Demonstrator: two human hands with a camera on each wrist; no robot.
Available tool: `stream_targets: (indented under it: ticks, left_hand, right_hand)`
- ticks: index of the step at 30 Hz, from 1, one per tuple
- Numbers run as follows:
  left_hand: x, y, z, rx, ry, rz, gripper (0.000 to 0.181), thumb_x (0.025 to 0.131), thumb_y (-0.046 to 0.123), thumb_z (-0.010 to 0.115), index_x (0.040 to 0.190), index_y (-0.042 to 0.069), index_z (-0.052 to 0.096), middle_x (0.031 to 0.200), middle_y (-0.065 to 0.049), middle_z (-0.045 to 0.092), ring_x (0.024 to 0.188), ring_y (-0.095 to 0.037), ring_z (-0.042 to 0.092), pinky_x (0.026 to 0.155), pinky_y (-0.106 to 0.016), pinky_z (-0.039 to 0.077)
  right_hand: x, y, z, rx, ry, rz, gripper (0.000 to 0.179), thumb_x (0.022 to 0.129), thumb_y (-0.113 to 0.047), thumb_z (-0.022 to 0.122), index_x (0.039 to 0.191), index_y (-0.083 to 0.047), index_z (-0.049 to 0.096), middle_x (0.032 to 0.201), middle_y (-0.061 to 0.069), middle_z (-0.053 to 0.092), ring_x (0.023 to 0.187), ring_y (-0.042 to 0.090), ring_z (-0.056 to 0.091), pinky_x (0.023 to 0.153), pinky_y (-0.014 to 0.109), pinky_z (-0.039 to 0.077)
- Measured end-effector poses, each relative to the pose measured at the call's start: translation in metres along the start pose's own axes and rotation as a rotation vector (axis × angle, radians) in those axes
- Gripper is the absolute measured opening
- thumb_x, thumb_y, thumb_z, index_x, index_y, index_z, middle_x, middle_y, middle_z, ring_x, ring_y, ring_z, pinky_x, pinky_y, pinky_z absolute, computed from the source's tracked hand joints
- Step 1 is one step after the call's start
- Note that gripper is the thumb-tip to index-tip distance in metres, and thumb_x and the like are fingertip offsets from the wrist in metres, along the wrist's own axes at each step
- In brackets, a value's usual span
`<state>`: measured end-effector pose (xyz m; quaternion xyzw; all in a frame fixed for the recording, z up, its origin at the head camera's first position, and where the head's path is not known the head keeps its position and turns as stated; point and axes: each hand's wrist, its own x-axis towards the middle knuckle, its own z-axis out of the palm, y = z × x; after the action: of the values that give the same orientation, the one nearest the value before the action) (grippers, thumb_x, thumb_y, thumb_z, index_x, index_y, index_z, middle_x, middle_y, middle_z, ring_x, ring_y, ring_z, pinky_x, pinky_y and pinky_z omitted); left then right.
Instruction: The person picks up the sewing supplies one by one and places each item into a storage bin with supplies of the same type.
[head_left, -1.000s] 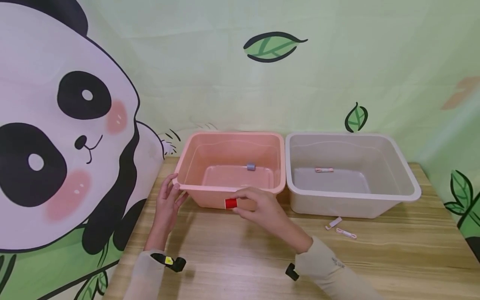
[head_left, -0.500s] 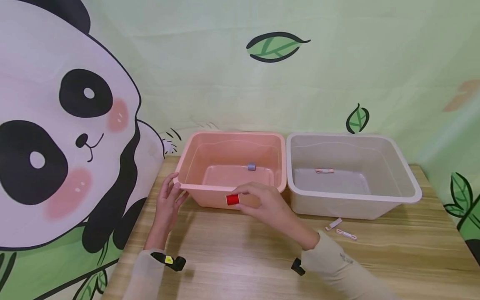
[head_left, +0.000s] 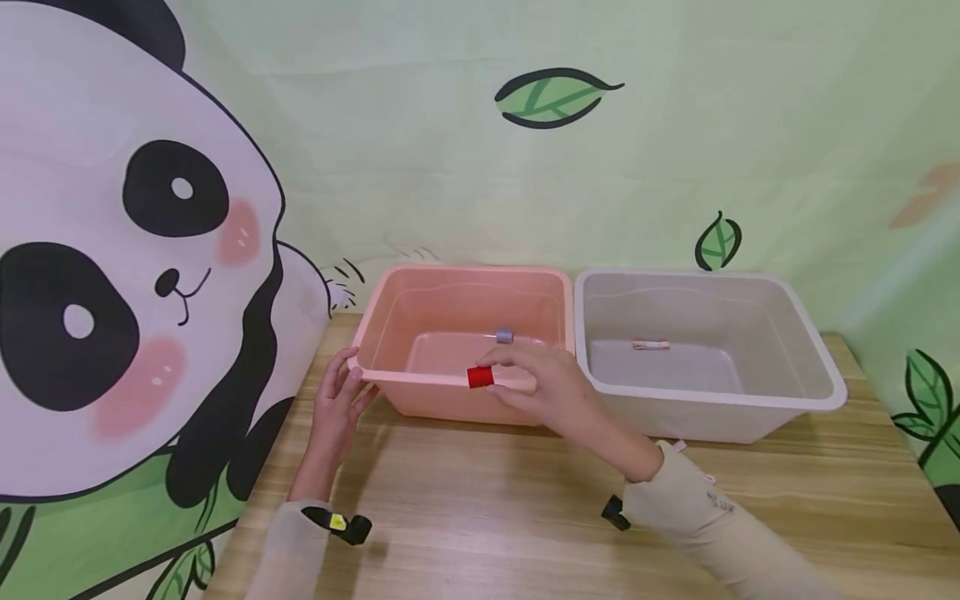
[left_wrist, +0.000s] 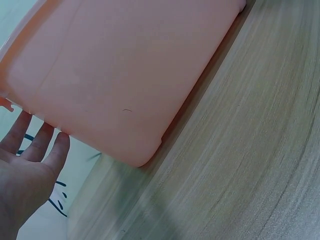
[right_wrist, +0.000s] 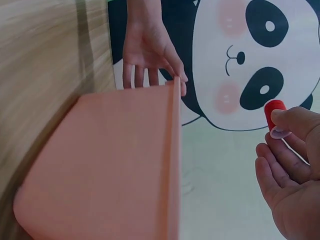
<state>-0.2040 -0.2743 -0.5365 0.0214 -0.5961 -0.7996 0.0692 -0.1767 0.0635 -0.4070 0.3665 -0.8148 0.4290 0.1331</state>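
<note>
My right hand pinches a spool of red thread between thumb and fingers. In the head view the spool overlaps the front rim of a pink plastic bin; the right wrist view shows a whitish end on the spool. At the bin's left front corner my left hand holds the rim between thumb and forefinger. Its other fingers lie fairly straight against the bin's side in the left wrist view. Inside the pink bin lies a small grey-blue spool.
A grey plastic bin stands right beside the pink one, with a small pink-and-white bundle in it. Small pale pink pieces on the wooden table are mostly hidden by my right sleeve. A panda-printed cloth hangs behind.
My right hand has moved up and to the right with the red spool, from before the pink bin's front wall to its rim. The left hand keeps its place.
</note>
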Motion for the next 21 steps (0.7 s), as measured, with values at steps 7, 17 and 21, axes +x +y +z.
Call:
stream_targets:
  ticks: [7, 17, 21]
  left_hand:
    - [0.0, 0.001, 0.001, 0.011, 0.007, 0.008, 0.038, 0.106, 0.022, 0.055, 0.143, 0.018, 0.048, 0.14, -0.005, 0.049, 0.11, -0.013, 0.063, 0.1, -0.034, 0.054]
    - [0.002, 0.001, 0.001, 0.015, 0.005, 0.007, 0.039, 0.106, 0.022, 0.055, 0.144, 0.018, 0.047, 0.141, -0.006, 0.048, 0.111, -0.013, 0.063, 0.099, -0.033, 0.055]
    - [0.001, 0.001, 0.0, 0.014, 0.009, -0.006, 0.039, 0.106, 0.022, 0.054, 0.145, 0.018, 0.046, 0.141, -0.005, 0.048, 0.111, -0.013, 0.063, 0.098, -0.032, 0.055]
  right_hand:
    - [0.008, -0.002, -0.019, -0.016, -0.02, 0.057, 0.032, 0.087, -0.014, 0.082, 0.117, -0.014, 0.073, 0.115, 0.0, 0.074, 0.112, 0.019, 0.068, 0.096, 0.039, 0.057]
    - [0.019, -0.002, -0.035, 0.016, -0.053, 0.083, 0.031, 0.089, -0.013, 0.08, 0.119, -0.012, 0.073, 0.111, -0.003, 0.074, 0.108, 0.016, 0.067, 0.095, 0.038, 0.057]
    - [0.023, -0.002, -0.038, 0.014, -0.049, 0.07, 0.032, 0.088, -0.012, 0.08, 0.119, -0.011, 0.072, 0.111, -0.002, 0.074, 0.108, 0.017, 0.068, 0.094, 0.036, 0.058]
